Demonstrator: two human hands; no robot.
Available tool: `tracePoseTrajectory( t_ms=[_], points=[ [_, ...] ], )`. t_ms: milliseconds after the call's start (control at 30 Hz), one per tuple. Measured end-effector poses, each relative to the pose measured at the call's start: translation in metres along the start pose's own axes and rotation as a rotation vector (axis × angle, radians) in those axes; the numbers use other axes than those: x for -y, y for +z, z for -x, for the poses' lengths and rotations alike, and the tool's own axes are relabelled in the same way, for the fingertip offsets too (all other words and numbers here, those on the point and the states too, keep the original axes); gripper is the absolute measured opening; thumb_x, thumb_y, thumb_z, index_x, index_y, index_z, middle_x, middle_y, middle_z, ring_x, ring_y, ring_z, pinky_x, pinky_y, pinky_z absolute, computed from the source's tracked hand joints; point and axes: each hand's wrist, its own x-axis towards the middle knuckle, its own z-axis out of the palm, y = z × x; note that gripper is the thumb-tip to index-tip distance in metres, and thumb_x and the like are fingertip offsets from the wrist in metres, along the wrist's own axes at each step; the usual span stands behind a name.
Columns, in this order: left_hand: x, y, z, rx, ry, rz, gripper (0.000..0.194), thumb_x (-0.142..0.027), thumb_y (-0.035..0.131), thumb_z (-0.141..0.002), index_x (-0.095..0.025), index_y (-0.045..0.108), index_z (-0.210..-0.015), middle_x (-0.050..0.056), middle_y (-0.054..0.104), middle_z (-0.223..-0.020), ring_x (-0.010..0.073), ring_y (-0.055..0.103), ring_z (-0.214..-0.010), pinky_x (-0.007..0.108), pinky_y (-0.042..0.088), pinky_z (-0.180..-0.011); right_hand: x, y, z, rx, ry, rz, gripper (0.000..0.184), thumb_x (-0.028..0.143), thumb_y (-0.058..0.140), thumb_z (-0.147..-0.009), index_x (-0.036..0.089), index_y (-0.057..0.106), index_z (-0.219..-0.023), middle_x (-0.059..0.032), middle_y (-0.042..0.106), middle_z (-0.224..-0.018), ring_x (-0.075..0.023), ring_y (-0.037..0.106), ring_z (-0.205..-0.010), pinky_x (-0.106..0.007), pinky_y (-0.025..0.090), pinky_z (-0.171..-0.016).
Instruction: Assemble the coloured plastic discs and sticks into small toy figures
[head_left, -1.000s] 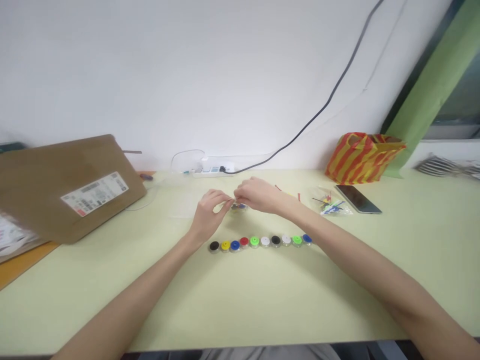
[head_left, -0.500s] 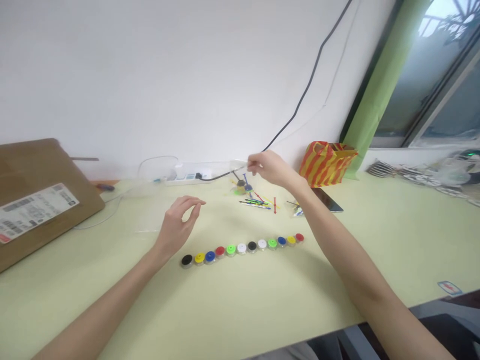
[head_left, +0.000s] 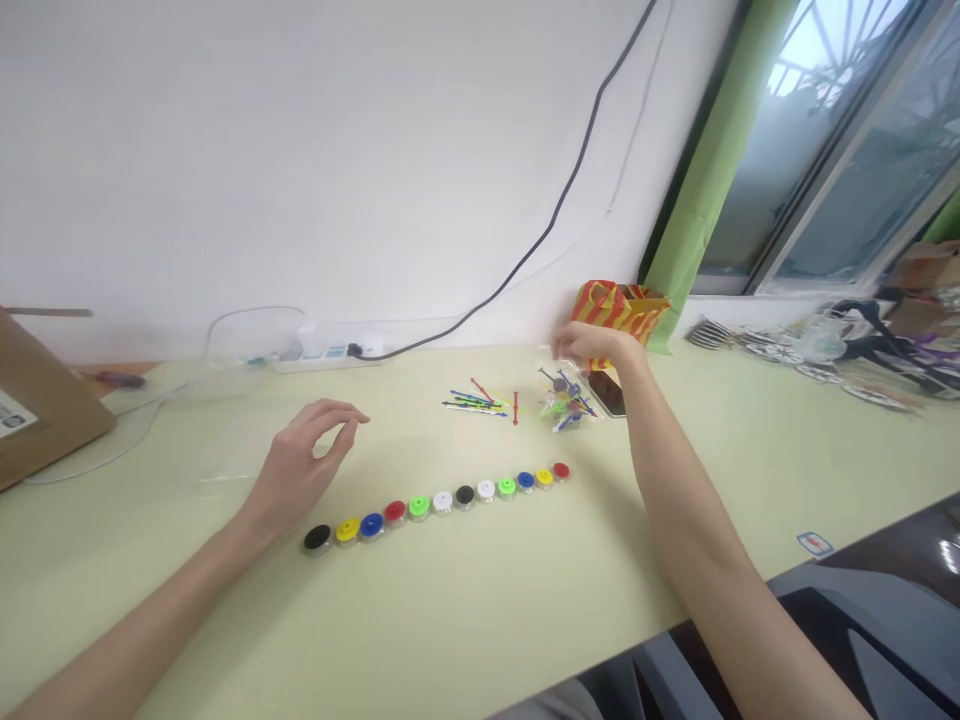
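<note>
The left hand (head_left: 307,462) is half open and holds nothing, near a row of coloured round caps (head_left: 436,503). The right hand (head_left: 592,345) curls at a clear plastic bag (head_left: 566,403); one cannot tell if it grasps something.

Bare left hand (head_left: 298,472), bare right hand (head_left: 596,344)

Bright daylight comes through the window (head_left: 821,130) at the upper right, its glass glaring nearly white. Soft, faint shadows lie on the tabletop (head_left: 465,610) beside the right forearm (head_left: 697,500). Wide-angle distortion bends the edges, and fine detail looks slightly soft.
</note>
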Motion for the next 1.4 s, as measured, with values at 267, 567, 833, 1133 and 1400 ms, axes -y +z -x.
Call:
tracePoseTrajectory(
  t_ms=[267, 567, 833, 1133, 1400],
  points=[
    [0.001, 0.0, -0.001, 0.023, -0.003, -0.026, 0.024, -0.039, 0.049, -0.101, -0.026, 0.069, -0.098, 0.002, 0.068, -0.11, 0.0208, 0.064, -0.107, 0.033, 0.047, -0.094, -0.037, 0.054, -0.024, 0.007, 0.155, 0.085, 0.03, 0.039, 0.064, -0.1, 0.015, 0.066, -0.119, -0.0081, 0.067, -0.117, -0.0208, 0.067, -0.099, -0.039, 0.059, -0.085],
    [0.0, 0.0, -0.002, 0.034, 0.012, -0.038, 0.024, -0.04, 0.05, -0.1, -0.026, 0.069, -0.097, 0.003, 0.069, -0.109, 0.0228, 0.065, -0.107, 0.037, 0.049, -0.094, -0.05, 0.077, -0.046, 0.03, 0.235, 0.151, 0.034, 0.037, 0.065, -0.099, 0.015, 0.064, -0.125, -0.0089, 0.065, -0.125, -0.0241, 0.067, -0.106, -0.043, 0.059, -0.089],
    [0.001, 0.001, 0.0, 0.067, 0.015, -0.038, 0.024, -0.04, 0.05, -0.101, -0.026, 0.068, -0.099, 0.003, 0.069, -0.11, 0.0223, 0.065, -0.107, 0.036, 0.048, -0.095, -0.049, 0.068, -0.036, -0.001, 0.289, 0.176, 0.034, 0.037, 0.065, -0.099, 0.014, 0.064, -0.124, -0.0083, 0.066, -0.121, -0.023, 0.068, -0.102, -0.04, 0.06, -0.086],
    [-0.001, 0.0, -0.001, 0.097, 0.009, -0.038, 0.026, -0.041, 0.049, -0.101, -0.025, 0.068, -0.097, 0.004, 0.069, -0.109, 0.0226, 0.064, -0.107, 0.036, 0.048, -0.095, -0.038, 0.057, -0.027, -0.156, 0.246, 0.09, 0.018, 0.027, 0.066, -0.098, 0.014, 0.069, -0.111, -0.0076, 0.071, -0.111, -0.0194, 0.069, -0.096, -0.036, 0.058, -0.085],
    [0.011, 0.001, -0.001, 0.094, 0.062, -0.142, 0.026, -0.038, 0.046, -0.099, -0.024, 0.068, -0.096, 0.006, 0.07, -0.108, 0.0245, 0.064, -0.108, 0.04, 0.047, -0.1, 0.009, -0.053, 0.023, -0.765, -0.153, -0.06, 0.051, 0.003, 0.018, -0.106, 0.001, 0.032, -0.155, -0.026, 0.053, -0.143, -0.017, 0.054, -0.127, -0.027, 0.04, -0.097]
  ],
)
